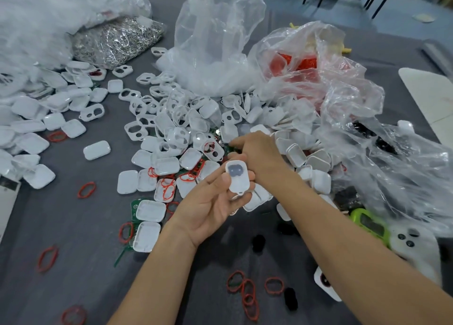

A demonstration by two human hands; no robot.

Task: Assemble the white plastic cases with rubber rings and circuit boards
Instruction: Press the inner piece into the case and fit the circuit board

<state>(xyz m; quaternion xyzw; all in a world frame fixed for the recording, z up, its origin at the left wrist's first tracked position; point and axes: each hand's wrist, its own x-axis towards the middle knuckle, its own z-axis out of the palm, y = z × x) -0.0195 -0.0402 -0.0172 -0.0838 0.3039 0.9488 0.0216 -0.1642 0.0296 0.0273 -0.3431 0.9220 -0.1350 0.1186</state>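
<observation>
The left hand (215,202) has its grip closed round a case (239,186), grey pad (234,169) up, fingers on its edges. Just beyond that grip the right hand (259,153) reaches into the pile (171,138) on the desk (73,226), at a green board (231,148); whether it has pinched it I cannot tell. Best to lift one board, by its edges, with the case held level.

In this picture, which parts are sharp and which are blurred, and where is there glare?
Head view: the small white plastic case held in the left hand is fairly sharp; head view, the big white plastic bag at top left is smeared; head view, the crumpled clear plastic bag at right shows bright glare patches.
</observation>
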